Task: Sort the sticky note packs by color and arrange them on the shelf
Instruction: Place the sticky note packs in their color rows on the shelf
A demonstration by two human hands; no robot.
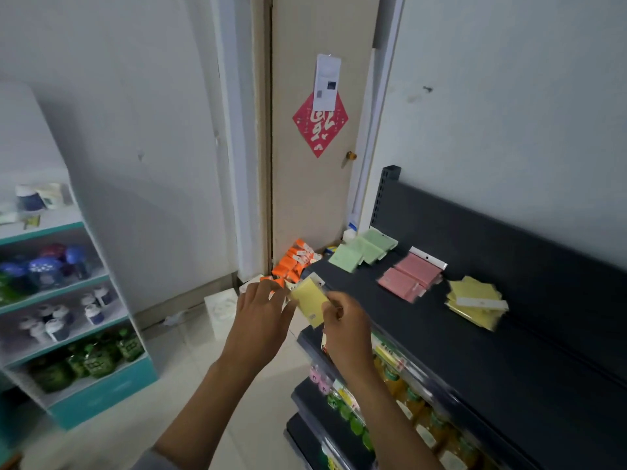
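Both hands pinch one yellow pack [308,301] (left [263,308], right [346,322]). It hangs beside the shelf [475,351] edge.

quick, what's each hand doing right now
Left hand: pinching an orange pack.
Right hand: gripping a yellow sticky note pack.

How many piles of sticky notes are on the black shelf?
3. The green pile lies farthest back, near the door; the pink pile is in the middle; the yellow pile is nearest. More orange packs sit off the shelf's far end.
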